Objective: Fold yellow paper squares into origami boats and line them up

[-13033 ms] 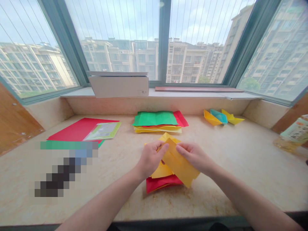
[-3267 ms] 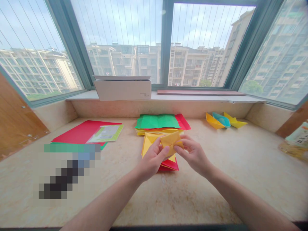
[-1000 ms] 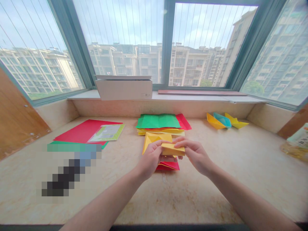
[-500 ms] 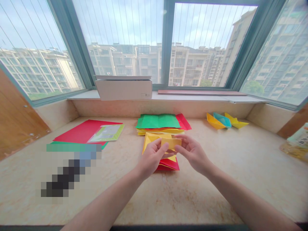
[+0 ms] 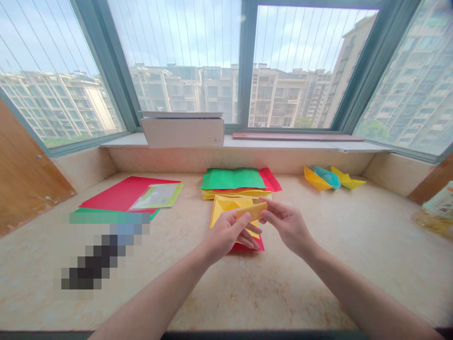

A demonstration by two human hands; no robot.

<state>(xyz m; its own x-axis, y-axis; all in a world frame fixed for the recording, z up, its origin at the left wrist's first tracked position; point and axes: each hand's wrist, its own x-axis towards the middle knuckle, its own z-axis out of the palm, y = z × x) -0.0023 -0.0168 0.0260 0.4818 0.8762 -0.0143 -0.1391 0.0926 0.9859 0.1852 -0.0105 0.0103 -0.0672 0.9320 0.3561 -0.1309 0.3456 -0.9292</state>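
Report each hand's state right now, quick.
Left hand: closed on the folded yellow paper, holding its left end.
Right hand: closed on the same paper, pinching its right end.

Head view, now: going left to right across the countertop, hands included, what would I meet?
Red sheet → left hand → folded paper → right hand → orange boat → blue boat → yellow boat → bottle.

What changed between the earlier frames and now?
The yellow paper, held by left grip and right grip, is folded into a much smaller strip. The stack below moved back toward the green sheet. Boats, box and bottle stayed put.
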